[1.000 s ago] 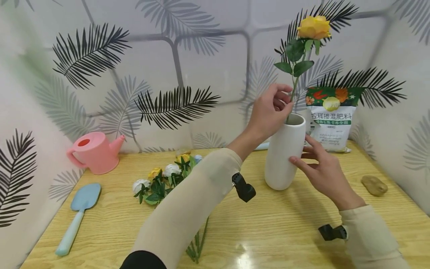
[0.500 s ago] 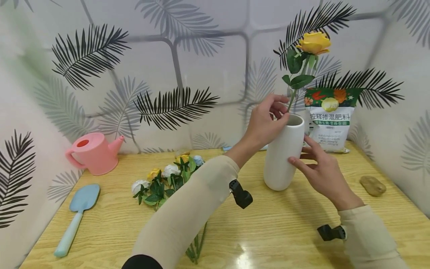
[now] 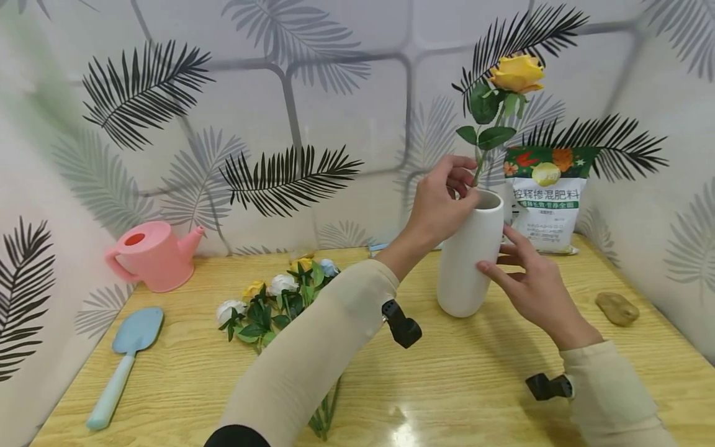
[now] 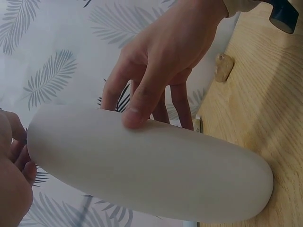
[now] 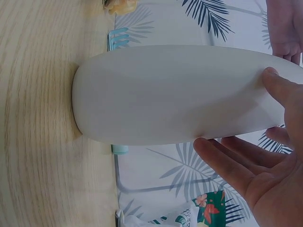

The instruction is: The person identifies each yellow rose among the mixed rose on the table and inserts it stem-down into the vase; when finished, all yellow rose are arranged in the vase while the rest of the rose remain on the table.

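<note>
A white vase (image 3: 470, 267) stands upright on the wooden table. A long-stemmed yellow rose (image 3: 517, 73) rises from its mouth, leaning right, the lower stem hidden inside. My left hand (image 3: 443, 205) pinches the stem just over the rim, its fingers curled. My right hand (image 3: 536, 285) holds the vase's right side, thumb on the near face and fingers reaching behind. In the right wrist view, the thumb and fingertips (image 5: 202, 144) touch the vase wall. The left wrist view shows the vase sideways, with the left hand (image 4: 14, 175) at its mouth.
More artificial flowers (image 3: 282, 285) lie left of the vase, partly under my left sleeve. Farther left are a pink watering can (image 3: 159, 257) and a blue trowel (image 3: 131, 347). A fertilizer bag (image 3: 550, 205) stands behind the vase; a brown stone (image 3: 617, 308) lies right. A light-blue fork-like tool (image 5: 118, 40) lies behind.
The yellow rose has come down, its stem deeper in the vase, and my left hand has lowered with it. The right hand keeps its hold on the vase.
</note>
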The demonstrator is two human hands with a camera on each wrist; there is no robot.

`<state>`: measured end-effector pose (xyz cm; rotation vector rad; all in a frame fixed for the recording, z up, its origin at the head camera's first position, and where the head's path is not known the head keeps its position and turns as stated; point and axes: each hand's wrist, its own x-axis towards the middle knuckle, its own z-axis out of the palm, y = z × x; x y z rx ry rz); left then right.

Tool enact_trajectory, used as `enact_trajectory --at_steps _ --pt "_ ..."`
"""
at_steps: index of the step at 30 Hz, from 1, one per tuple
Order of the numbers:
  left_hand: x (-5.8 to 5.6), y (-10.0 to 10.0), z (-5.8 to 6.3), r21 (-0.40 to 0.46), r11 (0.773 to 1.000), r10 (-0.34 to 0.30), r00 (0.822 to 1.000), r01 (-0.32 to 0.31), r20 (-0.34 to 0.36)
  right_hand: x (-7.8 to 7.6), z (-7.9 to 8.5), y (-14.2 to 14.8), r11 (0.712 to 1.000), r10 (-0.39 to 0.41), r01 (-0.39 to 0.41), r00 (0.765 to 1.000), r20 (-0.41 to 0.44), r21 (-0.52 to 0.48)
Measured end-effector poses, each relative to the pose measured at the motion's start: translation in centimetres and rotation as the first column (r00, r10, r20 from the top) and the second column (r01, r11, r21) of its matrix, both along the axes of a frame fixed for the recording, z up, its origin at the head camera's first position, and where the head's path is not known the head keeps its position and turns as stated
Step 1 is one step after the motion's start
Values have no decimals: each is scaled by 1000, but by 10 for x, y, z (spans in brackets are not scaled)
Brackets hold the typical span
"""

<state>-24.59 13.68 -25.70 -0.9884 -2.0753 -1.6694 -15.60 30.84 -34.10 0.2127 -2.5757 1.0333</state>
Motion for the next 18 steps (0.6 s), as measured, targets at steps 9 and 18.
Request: enact_trajectory --at_steps 9,18 --pt "1 2 0 12 999 30 999 -29 -15 0 1 -1 1000 0 0 1000 9 2" --pt "1 3 1 1 999 53 999 -53 -10 0 0 0 1000 3 -3 1000 -7 0"
